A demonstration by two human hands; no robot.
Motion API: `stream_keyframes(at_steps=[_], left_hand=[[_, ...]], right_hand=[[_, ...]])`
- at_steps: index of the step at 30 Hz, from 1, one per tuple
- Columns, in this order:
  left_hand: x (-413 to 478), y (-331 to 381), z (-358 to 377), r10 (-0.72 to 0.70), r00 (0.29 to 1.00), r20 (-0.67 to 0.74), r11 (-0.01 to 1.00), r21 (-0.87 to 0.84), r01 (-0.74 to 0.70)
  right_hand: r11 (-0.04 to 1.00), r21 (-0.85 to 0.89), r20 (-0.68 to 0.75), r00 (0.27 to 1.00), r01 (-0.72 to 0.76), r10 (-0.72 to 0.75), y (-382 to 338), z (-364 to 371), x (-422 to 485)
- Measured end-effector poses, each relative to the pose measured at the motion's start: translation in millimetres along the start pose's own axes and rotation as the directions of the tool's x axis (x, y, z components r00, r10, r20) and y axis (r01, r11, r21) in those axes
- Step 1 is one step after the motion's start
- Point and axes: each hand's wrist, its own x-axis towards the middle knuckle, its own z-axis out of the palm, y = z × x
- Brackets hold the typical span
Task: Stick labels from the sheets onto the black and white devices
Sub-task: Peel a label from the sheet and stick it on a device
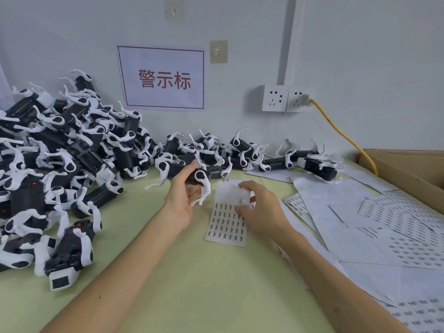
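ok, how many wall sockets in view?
2, side by side right of the sign: the left socket is free, the right socket takes the yellow cable. None appear hidden.

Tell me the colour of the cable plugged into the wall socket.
Yellow cable, head view.

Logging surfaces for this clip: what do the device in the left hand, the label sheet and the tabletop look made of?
Device: seemingly hard moulded plastic, matte black body with white limbs, going by its crisp edges. Label sheet: thin paper, since its top end curls up. Tabletop: pale green, matte covering; material unclear.
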Motion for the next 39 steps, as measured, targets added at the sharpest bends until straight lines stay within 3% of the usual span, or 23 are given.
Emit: stream_keyframes(at_steps=[5, 8, 13, 17, 21, 30, 39], left_hand=[[-3.3, -5.6, 4.2, -0.056, 0.97, 0.237, 0.998, -0.022, 0.063], [-6.3, -10.5, 8.2, -0.046, 0.956, 0.291, 0.999, 0.029, 0.039], [-13.2, -13.5, 14.2, -0.032, 0.921, 0.389, 0.999, 0.007, 0.031], [-19.2, -14.1, 14.1, 0.001, 0.883, 0.469, 0.992, 0.109, -0.059], [-22.8, -14.8, 16.1, 0.024, 0.89, 0.455, 0.985, 0.144, -0.1], [-25.9, -13.0, 17.8, 0.085, 0.901, 0.426, 0.984, 0.109, -0.144], [-32.4, -13.3, 19.9, 0.078, 0.883, 0.462, 0.932, 0.281, -0.229]], right_hand=[[0.963, 0.256, -0.051, 0.996, 0.086, -0.075, -10.0, -9.0, -3.9], [0.936, 0.334, -0.101, 0.991, 0.114, -0.084, -15.4, -8.3, -6.5], [0.927, 0.354, -0.209, 0.977, 0.122, -0.049, -14.0, -11.7, -3.7], [0.925, 0.363, -0.223, 0.974, 0.112, -0.03, -12.9, -13.3, -2.4], [0.901, 0.412, -0.244, 0.969, 0.135, -0.034, -13.6, -14.5, -3.5], [0.949, 0.274, -0.244, 0.966, 0.157, -0.09, -9.8, -14.6, -2.6], [0.957, 0.227, -0.265, 0.957, 0.181, -0.118, -11.2, -16.6, -4.0]])
